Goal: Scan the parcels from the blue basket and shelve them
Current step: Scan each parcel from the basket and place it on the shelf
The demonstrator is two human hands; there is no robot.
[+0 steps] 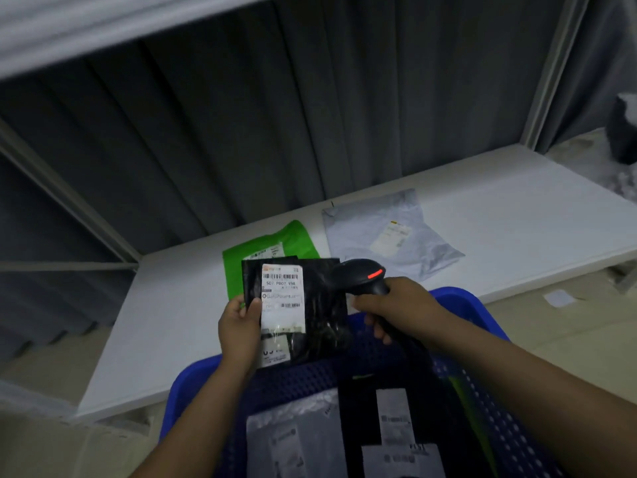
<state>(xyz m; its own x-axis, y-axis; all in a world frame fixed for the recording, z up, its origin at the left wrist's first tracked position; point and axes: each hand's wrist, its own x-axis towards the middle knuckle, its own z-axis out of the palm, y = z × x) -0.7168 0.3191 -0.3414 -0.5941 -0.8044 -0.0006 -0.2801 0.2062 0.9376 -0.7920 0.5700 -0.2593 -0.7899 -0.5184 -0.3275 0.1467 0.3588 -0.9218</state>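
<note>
The left hand (239, 326) pinched the left edge of a black parcel (324, 305), thumb laid on its white label (283, 298), and held it upright just above the far rim of the blue basket (462, 298). The right hand (396, 305) was wrapped round the handle of a barcode scanner (362, 276), whose head, with a red light lit, overlapped the parcel's upper right corner above that same rim. The two hands stood apart, with the parcel spanning the space between them. Inside the basket lay a grey parcel (289, 439) and a second black parcel (355, 415) side by side, both labelled. Beyond the basket ran a white shelf board (517, 208), its front edge passing just behind the basket's far rim. On it, straight beyond the basket, a green parcel (293, 238) and a pale grey parcel (358, 232) lay flat near the board's back edge. Bare board stretched beyond the basket to the left and to the right, as far as a grey upright post (548, 81).
</note>
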